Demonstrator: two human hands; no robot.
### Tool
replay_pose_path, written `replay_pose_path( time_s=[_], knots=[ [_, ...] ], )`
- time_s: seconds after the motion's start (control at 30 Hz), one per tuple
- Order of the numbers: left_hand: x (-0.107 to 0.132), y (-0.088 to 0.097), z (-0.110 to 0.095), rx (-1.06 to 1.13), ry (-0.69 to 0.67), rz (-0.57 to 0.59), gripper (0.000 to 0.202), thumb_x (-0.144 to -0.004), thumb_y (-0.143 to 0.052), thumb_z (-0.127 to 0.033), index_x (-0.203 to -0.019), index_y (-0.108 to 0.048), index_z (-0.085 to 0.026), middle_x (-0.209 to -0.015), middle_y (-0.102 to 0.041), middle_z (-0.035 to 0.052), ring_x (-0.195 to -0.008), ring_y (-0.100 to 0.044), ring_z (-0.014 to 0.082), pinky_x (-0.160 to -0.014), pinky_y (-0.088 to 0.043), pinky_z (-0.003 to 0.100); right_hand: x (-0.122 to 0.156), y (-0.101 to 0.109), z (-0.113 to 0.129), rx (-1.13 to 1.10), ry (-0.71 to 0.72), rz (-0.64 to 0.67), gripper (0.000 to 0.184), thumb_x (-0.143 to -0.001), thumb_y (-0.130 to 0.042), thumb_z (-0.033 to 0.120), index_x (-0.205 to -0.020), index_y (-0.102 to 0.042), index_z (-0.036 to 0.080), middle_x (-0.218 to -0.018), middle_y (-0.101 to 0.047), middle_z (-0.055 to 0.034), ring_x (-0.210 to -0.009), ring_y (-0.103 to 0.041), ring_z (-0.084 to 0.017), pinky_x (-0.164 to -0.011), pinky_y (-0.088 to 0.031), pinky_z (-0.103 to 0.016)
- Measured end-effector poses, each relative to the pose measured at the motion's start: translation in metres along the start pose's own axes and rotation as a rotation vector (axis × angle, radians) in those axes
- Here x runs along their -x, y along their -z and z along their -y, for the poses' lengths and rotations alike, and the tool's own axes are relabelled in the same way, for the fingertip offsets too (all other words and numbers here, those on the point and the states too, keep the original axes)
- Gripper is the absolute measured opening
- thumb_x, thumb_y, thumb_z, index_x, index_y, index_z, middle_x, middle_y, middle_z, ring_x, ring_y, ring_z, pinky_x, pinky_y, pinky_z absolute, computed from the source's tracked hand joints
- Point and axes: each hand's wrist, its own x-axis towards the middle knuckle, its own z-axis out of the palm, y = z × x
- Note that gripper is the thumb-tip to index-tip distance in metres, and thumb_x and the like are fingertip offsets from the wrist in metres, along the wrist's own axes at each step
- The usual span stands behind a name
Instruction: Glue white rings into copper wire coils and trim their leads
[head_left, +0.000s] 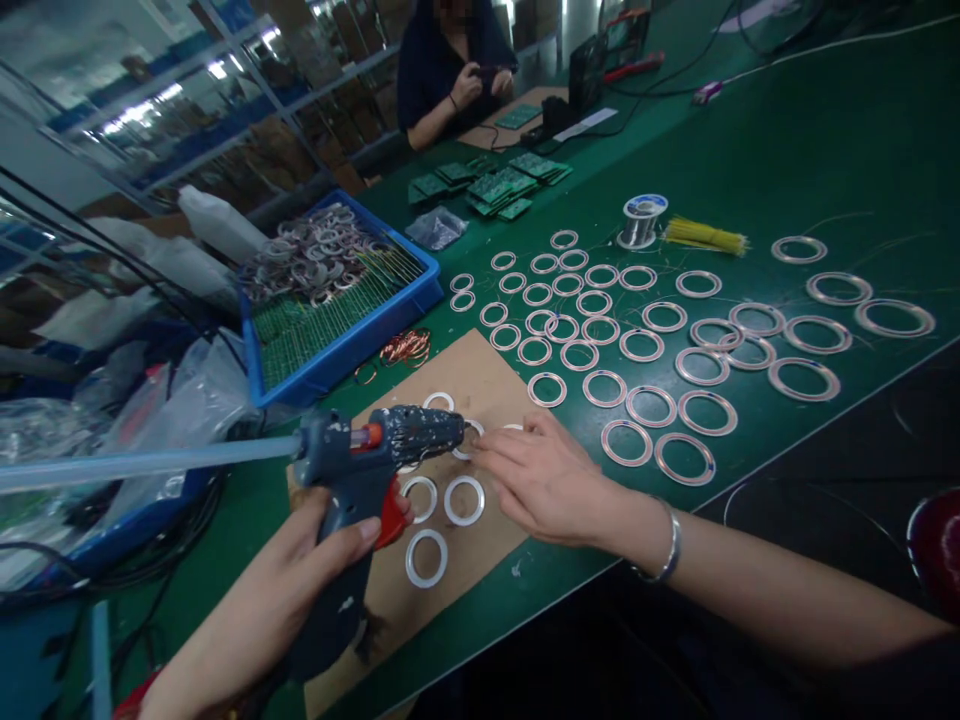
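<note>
My left hand [292, 580] is wrapped around the grip of a dark blue glue gun [420, 437] with a red trigger. A long translucent glue stick [150, 463] sticks out of its back. The nozzle points right, at a white ring [456, 452] on the brown cardboard sheet [487, 375]. My right hand [551, 485] is closed with its fingertips on that ring's right side; its thumb is hidden. Several other white rings [465, 523] lie flat on the cardboard around the gun. Whether the nozzle touches the ring, I cannot tell.
Many copper-coloured ring coils [651, 425] cover the green table [847, 170] on the right. Behind are a solder spool [640, 232], yellow wires [705, 237] and circuit boards [502, 187]. A blue tray [352, 350] of parts stands left. Across the table sits another person [427, 80].
</note>
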Motion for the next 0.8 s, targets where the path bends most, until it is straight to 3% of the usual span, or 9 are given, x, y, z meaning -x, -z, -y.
replay_pose_path(
  time_s=[0.17, 0.3, 0.4, 0.57, 0.67, 0.8],
  knots=[
    [-0.014, -0.002, -0.003, -0.035, -0.031, 0.123, 0.055, -0.079, -0.055, -0.060, -0.109, -0.057, -0.014, -0.100, -0.064, 0.0073, -0.082, -0.059, 0.0189, -0.070, -0.048, 0.025, -0.012, -0.016, 0.002, 0.007, -0.005, 0.111, 0.027, -0.091, -0.038, 0.027, -0.096, -0.061, 0.013, -0.098, -0.060, -0.0086, -0.094, -0.052, -0.020, -0.090, -0.026, -0.042],
    [-0.020, -0.002, -0.001, -0.098, -0.044, 0.121, 0.056, -0.079, -0.052, -0.063, -0.099, -0.060, -0.012, -0.088, -0.062, 0.0067, -0.076, -0.055, 0.0178, -0.067, -0.047, 0.026, -0.010, -0.019, -0.001, 0.008, 0.000, 0.106, 0.027, -0.091, -0.038, 0.026, -0.097, -0.060, 0.012, -0.099, -0.060, -0.0086, -0.095, -0.053, -0.021, -0.090, -0.026, -0.042],
    [-0.021, 0.001, 0.000, -0.137, -0.076, 0.103, 0.053, -0.081, -0.051, -0.061, -0.101, -0.061, -0.014, -0.095, -0.063, 0.0067, -0.084, -0.057, 0.0200, -0.073, -0.047, 0.027, -0.009, -0.017, -0.001, 0.013, -0.010, 0.110, 0.027, -0.090, -0.038, 0.025, -0.099, -0.060, 0.012, -0.100, -0.060, -0.0084, -0.094, -0.053, -0.021, -0.087, -0.027, -0.041],
    [-0.007, 0.010, 0.008, -0.181, -0.073, 0.100, 0.055, -0.082, -0.050, -0.061, -0.115, -0.057, -0.017, -0.113, -0.061, 0.0080, -0.107, -0.054, 0.0253, -0.099, -0.039, 0.032, -0.010, -0.017, 0.000, 0.012, -0.014, 0.108, 0.026, -0.090, -0.039, 0.024, -0.098, -0.059, 0.012, -0.098, -0.060, -0.0086, -0.091, -0.052, -0.020, -0.085, -0.027, -0.040],
    [0.003, 0.014, 0.014, -0.159, 0.040, 0.147, 0.062, -0.082, -0.047, -0.065, -0.122, -0.051, -0.017, -0.115, -0.061, 0.0099, -0.110, -0.054, 0.0269, -0.099, -0.040, 0.035, -0.010, -0.019, 0.000, -0.002, -0.014, 0.092, 0.023, -0.088, -0.039, 0.022, -0.097, -0.057, 0.012, -0.096, -0.059, -0.0072, -0.089, -0.051, -0.019, -0.084, -0.028, -0.039],
    [0.007, 0.009, 0.017, -0.086, 0.069, 0.215, 0.062, -0.083, -0.047, -0.064, -0.122, -0.050, -0.016, -0.117, -0.059, 0.0104, -0.110, -0.055, 0.0257, -0.095, -0.045, 0.032, -0.011, -0.018, -0.001, -0.012, -0.044, 0.047, 0.028, -0.081, -0.040, 0.016, -0.106, -0.052, 0.011, -0.102, -0.055, -0.0089, -0.092, -0.047, -0.020, -0.084, -0.029, -0.037]
  ],
)
